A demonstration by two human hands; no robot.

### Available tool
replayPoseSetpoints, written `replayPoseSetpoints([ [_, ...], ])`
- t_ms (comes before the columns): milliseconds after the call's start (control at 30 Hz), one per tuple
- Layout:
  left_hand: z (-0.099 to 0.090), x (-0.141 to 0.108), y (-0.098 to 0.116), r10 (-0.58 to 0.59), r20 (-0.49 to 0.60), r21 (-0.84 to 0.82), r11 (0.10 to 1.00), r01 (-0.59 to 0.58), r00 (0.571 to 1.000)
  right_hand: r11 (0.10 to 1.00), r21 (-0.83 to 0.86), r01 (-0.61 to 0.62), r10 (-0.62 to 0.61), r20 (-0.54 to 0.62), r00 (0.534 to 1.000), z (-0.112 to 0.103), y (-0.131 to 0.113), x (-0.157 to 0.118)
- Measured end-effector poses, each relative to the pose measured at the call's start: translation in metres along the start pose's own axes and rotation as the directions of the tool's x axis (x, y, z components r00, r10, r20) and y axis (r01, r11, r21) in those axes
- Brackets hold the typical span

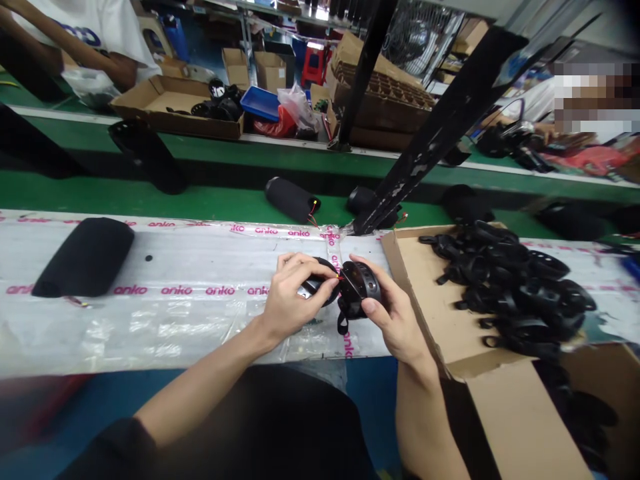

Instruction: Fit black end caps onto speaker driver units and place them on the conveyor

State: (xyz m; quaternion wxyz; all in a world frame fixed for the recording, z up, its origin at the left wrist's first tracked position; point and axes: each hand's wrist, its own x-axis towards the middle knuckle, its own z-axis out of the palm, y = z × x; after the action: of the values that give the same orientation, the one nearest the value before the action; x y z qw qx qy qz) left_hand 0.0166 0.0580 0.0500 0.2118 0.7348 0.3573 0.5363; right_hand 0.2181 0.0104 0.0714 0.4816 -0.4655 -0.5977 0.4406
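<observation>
A black round end cap [369, 283] with a small strap loop [343, 325] is gripped in my right hand [397, 317], its inner side turned to the left. My left hand [295, 293] pinches thin red and yellow wires [340, 277] at the edge of that cap. Beneath the left fingers lies a dark cylindrical speaker body [327, 293], mostly covered by the hand. Whether a plug sits between the left fingertips is too small to tell.
On my right, a cardboard tray [410, 293] holds a heap of black caps [510, 280]. A black fabric-covered cylinder [87, 257] lies on the left of the plastic-covered bench. More cylinders [290, 199] lie on the green belt behind. A slanted black post [430, 127] rises ahead.
</observation>
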Motion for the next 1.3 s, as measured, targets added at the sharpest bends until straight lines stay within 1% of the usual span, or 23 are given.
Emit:
replayPoseSetpoints([
  [67, -0.002, 0.001, -0.001, 0.024, 0.025, -0.01, 1.0, -0.024, 0.999, 1.0, 0.012, 0.02, -0.019, -0.031, 0.999, 0.003, 0.0, 0.001],
  [133, -0.007, 0.002, -0.004, 0.064, 0.083, -0.026, 0.998, -0.062, 0.995, 1.0, 0.005, 0.023, -0.022, -0.038, 0.999, 0.004, 0.0, 0.002],
  [200, -0.013, 0.003, -0.007, 0.101, 0.139, -0.049, 0.994, -0.095, 0.985, 1.0, -0.025, 0.005, -0.005, -0.02, 1.0, 0.004, -0.002, 0.003],
  [267, -0.016, 0.002, -0.009, 0.123, 0.159, -0.062, 0.992, -0.114, 0.98, 0.997, -0.073, -0.018, 0.019, 0.008, 1.0, 0.003, -0.006, 0.004],
  [333, -0.015, -0.001, -0.01, 0.111, 0.13, -0.058, 0.993, -0.104, 0.985, 0.992, -0.12, -0.032, 0.039, 0.053, 0.998, 0.002, -0.011, 0.004],
  [467, -0.012, -0.005, -0.009, 0.039, 0.014, -0.036, 0.999, -0.039, 0.999, 0.966, -0.253, -0.042, 0.085, 0.161, 0.983, 0.001, -0.023, -0.001],
  [533, -0.015, -0.004, -0.011, 0.043, 0.053, -0.074, 0.996, -0.039, 0.998, 0.956, -0.29, -0.048, 0.101, 0.173, 0.98, 0.0, -0.025, -0.003],
  [633, -0.023, -0.004, -0.018, 0.073, 0.186, -0.181, 0.983, -0.039, 0.98, 0.957, -0.28, -0.08, 0.124, 0.144, 0.982, 0.003, -0.025, -0.003],
  [667, -0.024, -0.004, -0.02, 0.08, 0.205, -0.2, 0.979, -0.039, 0.975, 0.949, -0.305, -0.084, 0.127, 0.121, 0.984, 0.005, -0.025, -0.002],
  [733, -0.023, -0.008, -0.024, 0.05, 0.18, -0.178, 0.984, -0.018, 0.982, 0.905, -0.42, -0.069, 0.101, 0.055, 0.993, 0.013, -0.027, 0.002],
  [833, -0.015, -0.018, -0.026, -0.088, 0.099, -0.144, 0.984, 0.102, 0.991, 0.79, -0.613, -0.029, 0.013, -0.031, 0.999, 0.028, -0.031, 0.007],
  [867, -0.015, -0.021, -0.027, -0.124, 0.099, -0.168, 0.976, 0.139, 0.987, 0.758, -0.651, -0.022, -0.004, -0.038, 0.999, 0.033, -0.033, 0.007],
  [900, -0.017, -0.023, -0.028, -0.142, 0.129, -0.21, 0.963, 0.167, 0.981, 0.735, -0.678, -0.018, -0.011, -0.038, 0.999, 0.036, -0.034, 0.007],
  [933, -0.021, -0.024, -0.03, -0.143, 0.19, -0.261, 0.946, 0.19, 0.971, 0.718, -0.696, -0.014, -0.013, -0.034, 0.999, 0.04, -0.034, 0.007],
  [967, -0.029, -0.024, -0.031, -0.134, 0.28, -0.309, 0.925, 0.222, 0.95, 0.704, -0.71, -0.01, -0.018, -0.032, 0.999, 0.043, -0.034, 0.006],
  [1000, -0.037, -0.023, -0.033, -0.124, 0.391, -0.345, 0.899, 0.27, 0.912, 0.688, -0.725, -0.006, -0.032, -0.038, 0.999, 0.045, -0.033, 0.005],
  [1067, -0.056, -0.018, -0.037, -0.107, 0.599, -0.378, 0.836, 0.397, 0.794, 0.649, -0.761, -0.001, -0.075, -0.065, 0.995, 0.051, -0.03, 0.004],
  [1100, -0.062, -0.014, -0.038, -0.111, 0.66, -0.379, 0.805, 0.457, 0.743, 0.629, -0.777, -0.004, -0.096, -0.083, 0.992, 0.054, -0.028, 0.004],
  [1133, -0.066, -0.011, -0.039, -0.128, 0.686, -0.376, 0.78, 0.5, 0.716, 0.613, -0.79, -0.013, -0.112, -0.103, 0.988, 0.057, -0.025, 0.005],
  [1167, -0.066, -0.008, -0.04, -0.159, 0.68, -0.377, 0.762, 0.526, 0.716, 0.605, -0.795, -0.029, -0.121, -0.128, 0.984, 0.06, -0.024, 0.005],
  [1200, -0.062, -0.007, -0.039, -0.195, 0.647, -0.382, 0.754, 0.535, 0.737, 0.611, -0.79, -0.044, -0.124, -0.15, 0.981, 0.062, -0.022, 0.006],
  [1267, -0.045, -0.008, -0.038, -0.262, 0.527, -0.401, 0.762, 0.509, 0.808, 0.678, -0.734, -0.042, -0.109, -0.157, 0.982, 0.063, -0.018, 0.005],
  [1300, -0.035, -0.011, -0.036, -0.288, 0.459, -0.414, 0.768, 0.489, 0.84, 0.739, -0.673, -0.029, -0.088, -0.139, 0.986, 0.062, -0.015, 0.004],
])
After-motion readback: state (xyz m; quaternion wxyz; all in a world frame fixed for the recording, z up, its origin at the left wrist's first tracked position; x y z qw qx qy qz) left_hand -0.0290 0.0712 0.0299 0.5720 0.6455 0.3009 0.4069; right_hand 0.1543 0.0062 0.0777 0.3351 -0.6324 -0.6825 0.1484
